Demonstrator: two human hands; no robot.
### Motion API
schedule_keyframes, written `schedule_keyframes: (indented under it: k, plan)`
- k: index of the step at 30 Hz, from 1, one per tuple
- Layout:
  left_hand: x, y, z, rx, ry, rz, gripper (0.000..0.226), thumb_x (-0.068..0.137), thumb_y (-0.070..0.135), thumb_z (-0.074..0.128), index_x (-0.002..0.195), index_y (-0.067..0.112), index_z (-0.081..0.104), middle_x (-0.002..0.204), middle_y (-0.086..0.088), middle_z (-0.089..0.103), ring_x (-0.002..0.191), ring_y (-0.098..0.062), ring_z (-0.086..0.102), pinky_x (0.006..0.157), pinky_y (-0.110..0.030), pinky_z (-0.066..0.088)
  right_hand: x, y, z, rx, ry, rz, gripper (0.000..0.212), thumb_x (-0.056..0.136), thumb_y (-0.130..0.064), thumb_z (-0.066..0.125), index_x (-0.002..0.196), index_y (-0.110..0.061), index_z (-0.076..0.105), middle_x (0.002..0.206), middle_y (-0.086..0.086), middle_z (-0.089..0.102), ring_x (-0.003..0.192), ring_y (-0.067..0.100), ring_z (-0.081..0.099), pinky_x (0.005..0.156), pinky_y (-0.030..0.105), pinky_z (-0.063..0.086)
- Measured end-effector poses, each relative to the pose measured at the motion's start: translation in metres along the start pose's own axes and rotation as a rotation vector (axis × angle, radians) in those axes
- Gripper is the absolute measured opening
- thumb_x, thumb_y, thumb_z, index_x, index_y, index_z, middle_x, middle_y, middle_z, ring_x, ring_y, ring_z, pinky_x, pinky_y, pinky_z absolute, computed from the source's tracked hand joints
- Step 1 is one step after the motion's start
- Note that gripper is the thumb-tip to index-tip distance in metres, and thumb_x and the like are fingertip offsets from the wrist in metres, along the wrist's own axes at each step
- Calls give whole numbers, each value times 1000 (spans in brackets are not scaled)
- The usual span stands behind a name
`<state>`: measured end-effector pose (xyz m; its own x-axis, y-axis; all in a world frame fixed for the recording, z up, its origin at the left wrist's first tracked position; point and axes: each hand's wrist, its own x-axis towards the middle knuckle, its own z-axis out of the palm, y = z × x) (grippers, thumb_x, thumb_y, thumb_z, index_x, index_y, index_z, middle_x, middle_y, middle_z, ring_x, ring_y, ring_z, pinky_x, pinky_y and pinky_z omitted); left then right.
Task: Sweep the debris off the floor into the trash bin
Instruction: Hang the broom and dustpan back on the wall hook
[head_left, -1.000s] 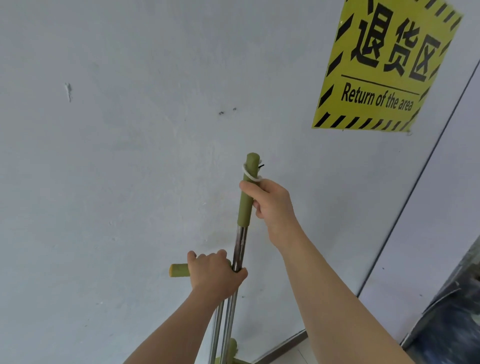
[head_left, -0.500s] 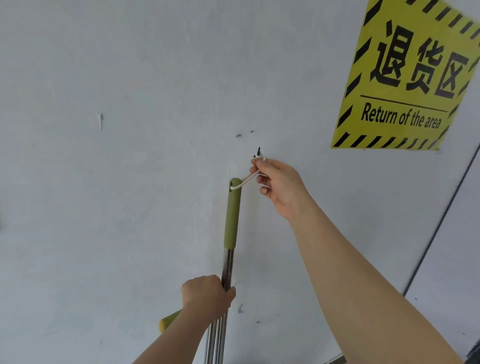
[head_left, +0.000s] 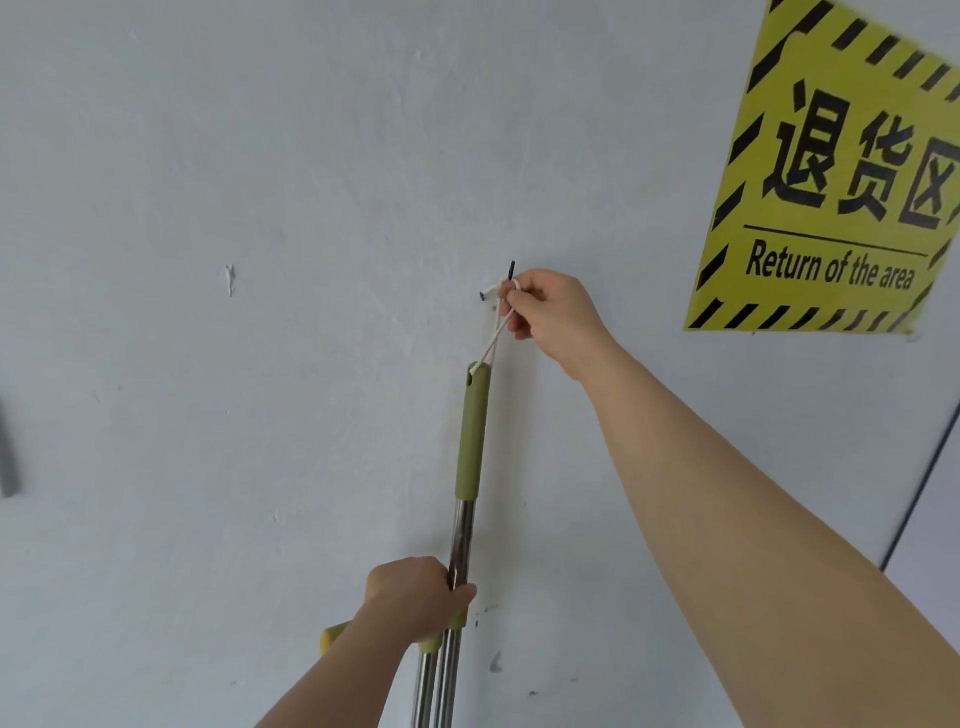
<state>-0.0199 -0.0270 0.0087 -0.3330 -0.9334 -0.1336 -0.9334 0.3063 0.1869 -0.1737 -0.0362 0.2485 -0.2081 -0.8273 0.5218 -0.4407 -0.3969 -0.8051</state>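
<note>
A broom handle with a green grip and a steel shaft stands upright against the pale wall. A second steel shaft with a green handle, likely the dustpan's, runs beside it. My left hand grips both shafts together low down. My right hand pinches the white cord loop at the broom's top, holding it at a small dark hook on the wall. The broom head, dustpan, floor, debris and trash bin are out of view.
A yellow and black sign reading "Return of the area" hangs on the wall at the upper right. A dark vertical seam runs down the wall at the right. A grey object pokes in at the left edge.
My right hand let go of the green grip, took the white cord loop and lifted it up to the wall hook. The left hand kept its hold on the shafts.
</note>
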Motion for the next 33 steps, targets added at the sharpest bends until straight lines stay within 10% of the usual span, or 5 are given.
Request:
schedule_keyframes:
  k: [7,13,21,33]
  plan:
    - [13,-1,-5,-25,17,16,46,92,60,37,66,25,52,60,7,49,64,-13,53,65,-24,42,7,4,-1,323,140,209,23,89,4,52,73,-2,65,71,11,63,54,14,59,53,20,54]
    - [17,-7,-1,-42,12,6,48,93,61,37,63,26,52,59,7,50,60,-9,51,62,-23,40,3,9,5,-7,157,38,22,89,3,53,94,-4,74,73,7,67,60,11,64,60,21,58]
    - [22,-15,2,-63,0,4,47,92,61,39,65,26,53,61,7,50,62,-10,52,66,-23,42,9,7,22,-271,309,33,34,73,-25,66,70,9,67,68,23,68,67,38,68,57,50,57]
    - [26,-15,8,-83,-20,12,46,91,62,41,63,26,52,60,8,50,59,-8,50,61,-22,39,5,5,20,-126,277,59,10,85,-5,63,83,0,71,67,9,68,56,15,68,61,31,61]
